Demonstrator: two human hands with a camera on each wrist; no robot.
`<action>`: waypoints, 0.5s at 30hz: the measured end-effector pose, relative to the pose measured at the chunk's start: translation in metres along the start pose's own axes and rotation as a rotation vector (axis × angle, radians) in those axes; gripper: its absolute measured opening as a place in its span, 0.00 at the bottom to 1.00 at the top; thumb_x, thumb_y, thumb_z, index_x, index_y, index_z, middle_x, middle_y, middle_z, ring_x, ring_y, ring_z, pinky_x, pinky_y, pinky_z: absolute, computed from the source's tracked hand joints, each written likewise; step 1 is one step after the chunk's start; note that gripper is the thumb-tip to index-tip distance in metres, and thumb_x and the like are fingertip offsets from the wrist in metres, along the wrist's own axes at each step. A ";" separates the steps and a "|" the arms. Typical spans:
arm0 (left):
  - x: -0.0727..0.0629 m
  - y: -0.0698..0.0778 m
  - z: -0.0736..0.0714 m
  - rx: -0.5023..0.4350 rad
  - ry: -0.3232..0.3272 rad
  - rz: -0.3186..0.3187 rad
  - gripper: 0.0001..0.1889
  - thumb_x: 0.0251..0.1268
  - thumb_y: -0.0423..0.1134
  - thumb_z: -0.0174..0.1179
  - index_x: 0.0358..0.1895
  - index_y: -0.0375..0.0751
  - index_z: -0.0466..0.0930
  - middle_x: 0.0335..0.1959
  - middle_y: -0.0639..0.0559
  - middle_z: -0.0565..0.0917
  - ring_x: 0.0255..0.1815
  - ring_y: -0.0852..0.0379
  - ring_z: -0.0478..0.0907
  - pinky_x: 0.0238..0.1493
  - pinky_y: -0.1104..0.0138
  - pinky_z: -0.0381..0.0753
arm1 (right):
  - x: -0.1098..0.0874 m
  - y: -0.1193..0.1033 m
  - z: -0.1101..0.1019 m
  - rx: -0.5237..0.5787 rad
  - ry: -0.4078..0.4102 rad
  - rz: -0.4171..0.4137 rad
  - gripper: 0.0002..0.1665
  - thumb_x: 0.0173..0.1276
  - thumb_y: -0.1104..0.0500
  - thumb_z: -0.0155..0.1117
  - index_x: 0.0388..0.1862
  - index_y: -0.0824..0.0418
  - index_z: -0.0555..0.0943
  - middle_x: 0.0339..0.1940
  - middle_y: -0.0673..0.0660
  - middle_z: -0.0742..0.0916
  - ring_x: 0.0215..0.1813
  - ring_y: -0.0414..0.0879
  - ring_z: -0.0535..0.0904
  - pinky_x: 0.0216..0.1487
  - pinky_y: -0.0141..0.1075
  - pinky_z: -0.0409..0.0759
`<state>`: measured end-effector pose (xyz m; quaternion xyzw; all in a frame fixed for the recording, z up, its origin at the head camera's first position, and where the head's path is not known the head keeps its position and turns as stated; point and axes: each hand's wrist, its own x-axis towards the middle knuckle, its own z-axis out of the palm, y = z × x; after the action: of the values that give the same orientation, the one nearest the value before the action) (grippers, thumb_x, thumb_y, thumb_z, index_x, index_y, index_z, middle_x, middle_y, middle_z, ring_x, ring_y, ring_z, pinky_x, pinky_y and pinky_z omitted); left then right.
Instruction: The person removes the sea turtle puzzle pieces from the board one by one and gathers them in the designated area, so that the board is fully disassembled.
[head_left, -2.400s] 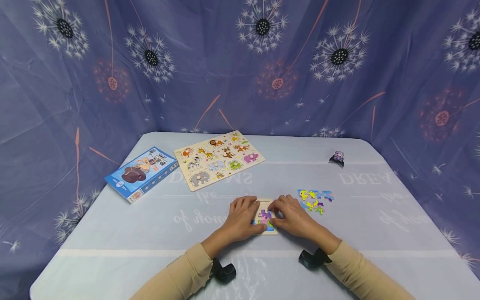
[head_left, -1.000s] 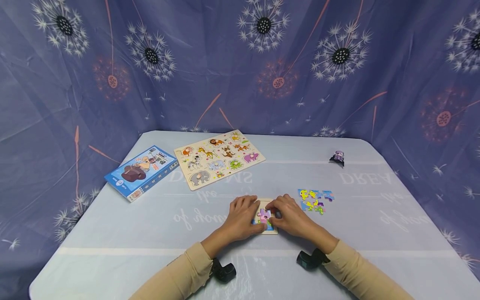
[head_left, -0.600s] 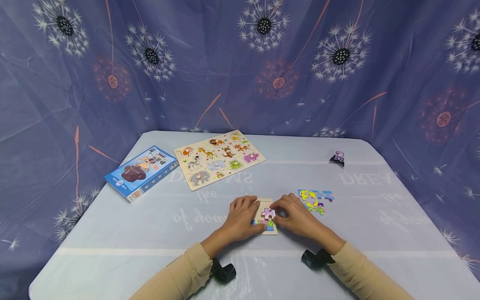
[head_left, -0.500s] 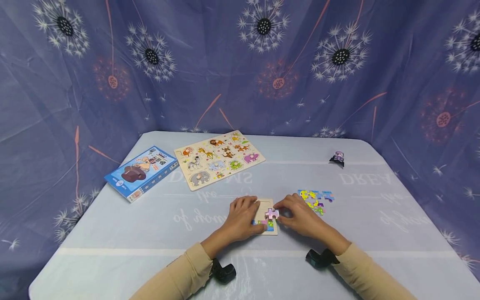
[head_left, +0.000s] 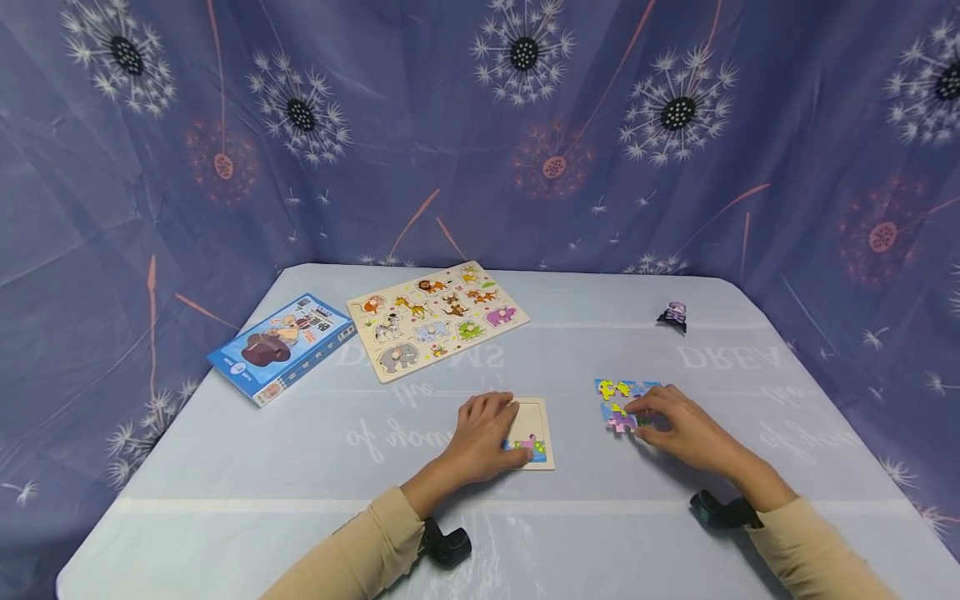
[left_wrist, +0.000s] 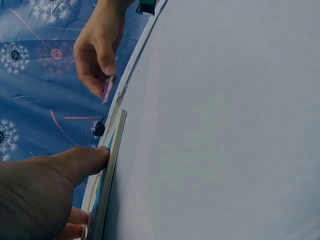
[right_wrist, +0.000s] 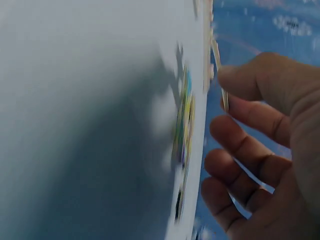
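Observation:
A small wooden puzzle tray (head_left: pixel 549 454) lies in front of me, with colourful pieces fitted along its near side and bare wood beyond. My left hand (head_left: pixel 480 437) rests on the tray's left side, its thumb pressing near the front edge and a fingertip at the far part. Right of the tray, my right hand (head_left: pixel 686 429) pinches a purple jigsaw piece (head_left: pixel 622 422) between thumb and index finger. In the right wrist view that piece (right_wrist: pixel 220 75) shows edge-on, above the table. Below it lie loose jigsaw pieces (head_left: pixel 606 389), blue and yellow, partly hidden by the hand.
A blue box (head_left: pixel 281 346) lies at the left of the table. Beside it is a wooden animal peg board (head_left: pixel 420 358). A small dark purple object (head_left: pixel 674 315) stands at the back right. A patterned blue curtain (head_left: pixel 405 108) hangs behind the table.
My right hand has lifted the purple jigsaw piece out of the tray and carried it right, over the loose pieces. My left hand has stayed on the tray.

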<state>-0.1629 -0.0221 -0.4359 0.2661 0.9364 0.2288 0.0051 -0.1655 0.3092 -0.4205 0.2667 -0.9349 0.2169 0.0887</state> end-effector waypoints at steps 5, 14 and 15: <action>0.000 -0.001 0.000 -0.008 -0.008 -0.007 0.38 0.54 0.57 0.61 0.66 0.40 0.67 0.67 0.45 0.65 0.68 0.46 0.58 0.68 0.47 0.52 | -0.011 0.026 -0.012 -0.006 0.041 -0.020 0.19 0.51 0.65 0.72 0.44 0.53 0.83 0.37 0.45 0.81 0.40 0.37 0.70 0.39 0.30 0.70; 0.001 0.000 -0.001 0.003 0.000 0.002 0.37 0.54 0.56 0.61 0.65 0.39 0.68 0.66 0.44 0.66 0.68 0.46 0.59 0.67 0.47 0.53 | -0.020 0.057 -0.018 0.006 0.040 -0.002 0.20 0.51 0.66 0.72 0.45 0.56 0.83 0.35 0.47 0.81 0.37 0.37 0.70 0.40 0.28 0.68; 0.001 0.000 -0.001 0.007 0.001 0.004 0.37 0.54 0.56 0.61 0.65 0.39 0.68 0.66 0.44 0.66 0.68 0.46 0.59 0.67 0.47 0.53 | -0.021 0.059 -0.018 0.009 0.041 -0.006 0.19 0.51 0.66 0.71 0.45 0.56 0.83 0.34 0.47 0.81 0.37 0.37 0.70 0.39 0.27 0.67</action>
<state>-0.1635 -0.0219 -0.4353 0.2679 0.9366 0.2258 0.0033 -0.1788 0.3717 -0.4315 0.2652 -0.9311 0.2262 0.1071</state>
